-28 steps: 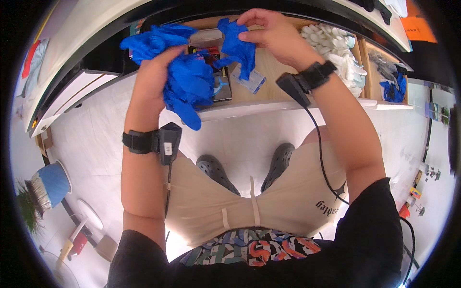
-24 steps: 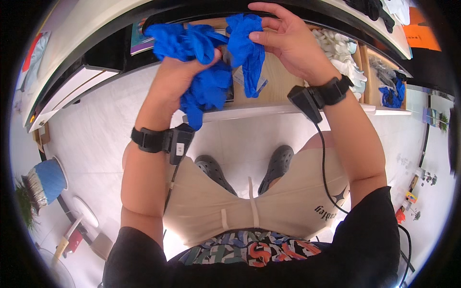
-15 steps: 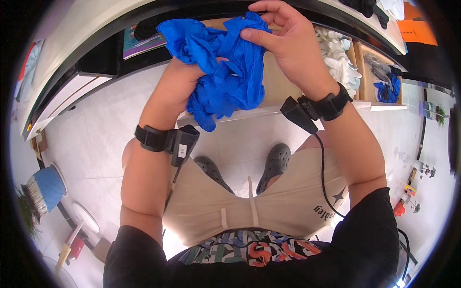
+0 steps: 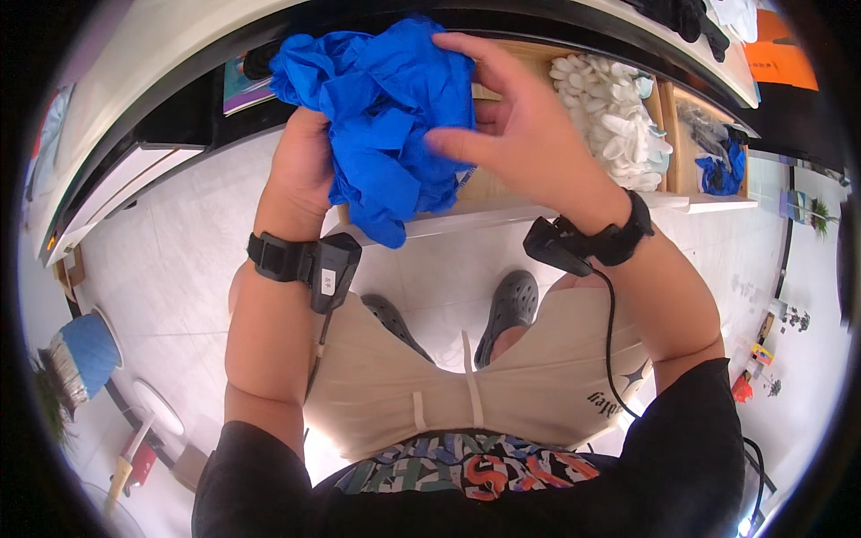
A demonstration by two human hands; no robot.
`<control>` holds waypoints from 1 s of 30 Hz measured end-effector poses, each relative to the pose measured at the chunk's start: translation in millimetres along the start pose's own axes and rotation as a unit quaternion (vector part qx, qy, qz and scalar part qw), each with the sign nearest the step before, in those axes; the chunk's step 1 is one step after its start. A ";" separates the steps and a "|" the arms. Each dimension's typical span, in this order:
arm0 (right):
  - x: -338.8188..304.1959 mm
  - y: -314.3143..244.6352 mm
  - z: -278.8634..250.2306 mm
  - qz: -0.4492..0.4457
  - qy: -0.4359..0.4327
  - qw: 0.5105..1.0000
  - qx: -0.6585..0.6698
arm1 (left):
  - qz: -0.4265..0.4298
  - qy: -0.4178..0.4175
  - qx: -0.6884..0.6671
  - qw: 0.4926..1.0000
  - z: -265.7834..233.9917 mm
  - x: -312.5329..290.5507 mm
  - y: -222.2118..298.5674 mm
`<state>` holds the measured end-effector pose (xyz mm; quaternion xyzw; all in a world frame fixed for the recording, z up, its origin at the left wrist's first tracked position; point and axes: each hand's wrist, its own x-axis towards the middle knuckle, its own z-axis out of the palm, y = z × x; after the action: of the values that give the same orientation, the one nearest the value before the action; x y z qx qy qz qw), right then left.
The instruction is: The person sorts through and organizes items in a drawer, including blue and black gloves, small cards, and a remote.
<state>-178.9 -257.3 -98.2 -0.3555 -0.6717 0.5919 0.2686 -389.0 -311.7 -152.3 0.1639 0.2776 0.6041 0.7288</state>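
Observation:
A loose bunch of blue disposable gloves [image 4: 386, 125] is lifted over the front of an open drawer. My left hand [image 4: 303, 166] grips it from below and the left side; its fingers are mostly covered by the gloves. At the bunch's right edge is my right hand [image 4: 516, 121], with thumb and index finger spread apart. The thumb lies against the gloves and the index finger is near their top; its other fingers are partly hidden behind. Both wrists wear black straps carrying small black devices with cables.
White gloves [image 4: 610, 121] are piled in the drawer compartment to the right. Farther right, a wooden compartment [image 4: 673, 143] holds more blue gloves [image 4: 720, 170] and a clear-grey plastic bag. A dark countertop edge runs behind. My knees and grey clogs [image 4: 513, 309] are below.
My right hand has moved down and in, its pinch on one glove loosened and that glove gathered against the rest. The bunch looks fuller and has shifted slightly left.

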 end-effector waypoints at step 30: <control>-6.7 -24.9 -73.2 0.073 0.113 0.991 -0.006 | 0.141 0.165 0.241 0.946 3.5 7.9 6.8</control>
<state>-121.5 -219.6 -61.9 -0.4699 -0.6127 0.5621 0.2964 -391.3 -302.2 -147.2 0.2700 0.5054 0.6340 0.5193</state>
